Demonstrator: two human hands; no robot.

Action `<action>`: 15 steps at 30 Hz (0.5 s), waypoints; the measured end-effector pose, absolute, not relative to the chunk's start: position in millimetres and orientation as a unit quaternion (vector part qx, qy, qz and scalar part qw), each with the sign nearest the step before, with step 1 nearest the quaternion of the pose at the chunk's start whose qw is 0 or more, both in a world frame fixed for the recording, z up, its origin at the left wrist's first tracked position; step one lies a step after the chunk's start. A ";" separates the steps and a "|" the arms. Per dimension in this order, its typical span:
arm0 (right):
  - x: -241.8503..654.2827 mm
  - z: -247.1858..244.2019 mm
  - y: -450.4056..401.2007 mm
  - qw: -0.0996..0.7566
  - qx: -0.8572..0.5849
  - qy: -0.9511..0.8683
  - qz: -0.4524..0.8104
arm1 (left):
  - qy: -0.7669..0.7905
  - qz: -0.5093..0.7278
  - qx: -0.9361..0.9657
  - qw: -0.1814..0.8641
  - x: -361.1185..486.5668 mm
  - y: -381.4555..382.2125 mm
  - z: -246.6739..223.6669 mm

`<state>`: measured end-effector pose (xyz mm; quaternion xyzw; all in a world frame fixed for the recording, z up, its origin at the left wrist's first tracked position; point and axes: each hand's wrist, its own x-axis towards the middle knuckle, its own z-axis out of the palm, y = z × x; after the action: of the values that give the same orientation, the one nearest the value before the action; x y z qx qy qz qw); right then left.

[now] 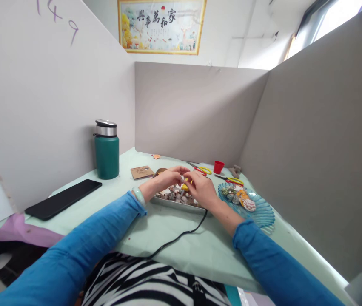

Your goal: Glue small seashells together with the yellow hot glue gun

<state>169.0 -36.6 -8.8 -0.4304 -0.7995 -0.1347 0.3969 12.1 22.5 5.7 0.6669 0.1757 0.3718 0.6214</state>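
Note:
Both hands meet over a shallow metal tray [181, 205] filled with small brown, grey and white pieces that look like shells. My left hand [168, 177], with a pale bangle at the wrist, has its fingers closed around a small whitish piece [182, 179]. My right hand [202, 188] comes in from the other side, its thumb and fingertips pinched together at the same piece. Something yellow [185, 186] shows just under the fingertips; I cannot tell whether it is held or lies in the tray. Fingers partly hide the tray's middle.
A blue glass plate [265, 212] with several decorated pieces lies right. Behind are scissors [232, 180], more scissors [203, 170] and a red cup [218, 167]. Left are a brown card [142, 172], green bottle [106, 155] and black phone [64, 199]. A black cable [181, 234] crosses the table front.

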 end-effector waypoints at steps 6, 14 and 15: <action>170.1 -10.3 -35.0 0.395 -0.421 -0.805 -0.138 | 0.188 0.394 0.668 0.602 8.5 23.2 4.4; 170.3 -11.2 -34.5 0.405 -0.429 -0.787 -0.182 | 0.166 0.432 0.636 0.617 7.6 23.4 4.5; 170.3 -11.0 -34.8 0.405 -0.434 -0.782 -0.191 | 0.174 0.431 0.639 0.612 7.7 23.4 4.7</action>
<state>170.3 -34.8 -11.0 -0.4339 -0.7820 -0.1907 0.4047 7.7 23.4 4.7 0.6393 0.1745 0.4314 0.6122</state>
